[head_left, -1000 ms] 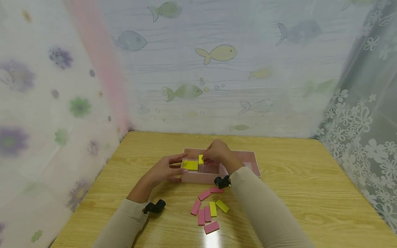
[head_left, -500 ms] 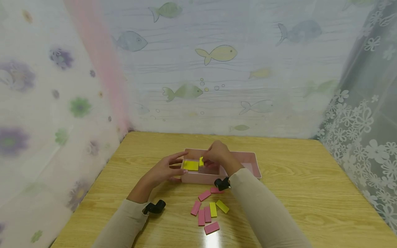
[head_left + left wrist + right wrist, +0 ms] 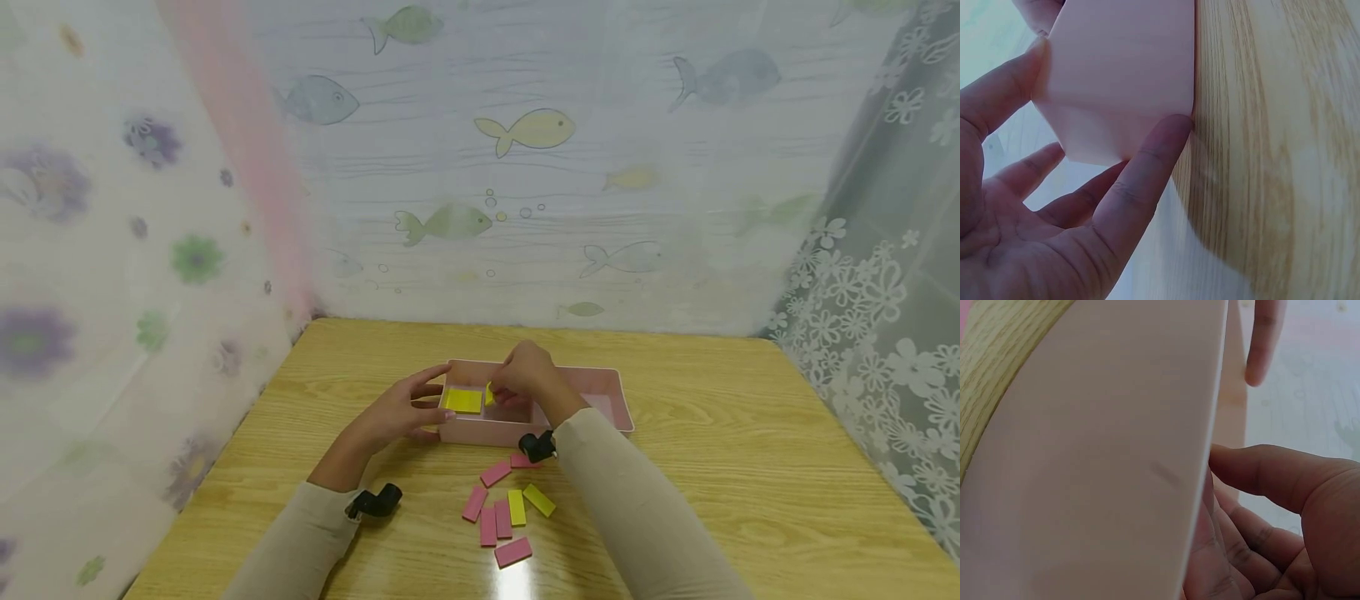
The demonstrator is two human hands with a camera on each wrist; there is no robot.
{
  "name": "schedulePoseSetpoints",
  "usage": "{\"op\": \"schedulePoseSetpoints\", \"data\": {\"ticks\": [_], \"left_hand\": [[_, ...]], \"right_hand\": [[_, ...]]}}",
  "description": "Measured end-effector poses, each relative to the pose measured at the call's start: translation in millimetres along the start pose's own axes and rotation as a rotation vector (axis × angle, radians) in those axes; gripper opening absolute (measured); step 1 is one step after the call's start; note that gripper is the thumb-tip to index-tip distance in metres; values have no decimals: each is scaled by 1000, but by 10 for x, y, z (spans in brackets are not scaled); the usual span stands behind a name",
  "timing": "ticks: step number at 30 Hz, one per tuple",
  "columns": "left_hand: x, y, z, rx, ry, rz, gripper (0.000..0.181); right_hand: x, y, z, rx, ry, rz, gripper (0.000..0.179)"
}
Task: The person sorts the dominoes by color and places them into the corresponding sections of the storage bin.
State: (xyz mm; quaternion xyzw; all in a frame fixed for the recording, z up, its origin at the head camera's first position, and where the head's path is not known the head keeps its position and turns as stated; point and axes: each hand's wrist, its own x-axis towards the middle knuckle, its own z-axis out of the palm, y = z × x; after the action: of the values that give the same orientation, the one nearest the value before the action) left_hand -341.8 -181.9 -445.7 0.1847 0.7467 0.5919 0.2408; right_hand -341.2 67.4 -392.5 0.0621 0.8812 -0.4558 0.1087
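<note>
A pink plastic box (image 3: 480, 430) lies lengthwise across the middle of the table. My left hand (image 3: 393, 410) grips its left end, thumb at the near side and fingers spread along the end and far corner; the left wrist view shows these fingertips against the pink wall (image 3: 1122, 56). My right hand (image 3: 527, 372) reaches down into the box and pinches a yellow tile (image 3: 489, 394), mostly hidden by the fingers. Left of it, several yellow tiles (image 3: 463, 402) lie flat side by side inside. In the right wrist view, the box wall (image 3: 1104, 450) hides the right fingertips.
In front of the box are scattered several pink tiles (image 3: 488, 527) and two yellow ones, one upright to my view (image 3: 517, 507) and one slanted. The wooden table (image 3: 720, 450) ends at a fish-patterned curtain (image 3: 525, 283) behind and a flowered curtain (image 3: 97, 333) at left.
The yellow tile in my right hand has tilted and shifted slightly right, and now shows less past the fingers. My left hand stays at the box's end.
</note>
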Motion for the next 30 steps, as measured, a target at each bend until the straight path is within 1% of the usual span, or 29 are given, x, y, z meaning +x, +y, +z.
{"op": "schedulePoseSetpoints", "data": {"ticks": [6, 14, 18, 21, 23, 27, 30], "left_hand": [[-5, 11, 7, 16, -1, -1, 85], [-10, 5, 8, 30, 17, -6, 86], [-8, -2, 9, 35, 25, -12, 86], [-7, -4, 10, 31, 28, -15, 86], [-10, -5, 9, 30, 27, -12, 86], [-9, -5, 3, 32, 22, -8, 85], [-9, -13, -4, 32, 17, -1, 84]], "right_hand": [[-6, -8, -3, 7, -6, -2, 9], [5, 8, -5, -9, 8, -1, 10], [10, 23, -12, -3, 0, -2, 15], [0, 15, -23, -2, -27, -10, 22], [-17, -3, -32, -21, -54, -18, 27], [-76, -65, -39, -84, -139, -34, 40], [-131, -101, -16, -92, -210, -25, 53]]}}
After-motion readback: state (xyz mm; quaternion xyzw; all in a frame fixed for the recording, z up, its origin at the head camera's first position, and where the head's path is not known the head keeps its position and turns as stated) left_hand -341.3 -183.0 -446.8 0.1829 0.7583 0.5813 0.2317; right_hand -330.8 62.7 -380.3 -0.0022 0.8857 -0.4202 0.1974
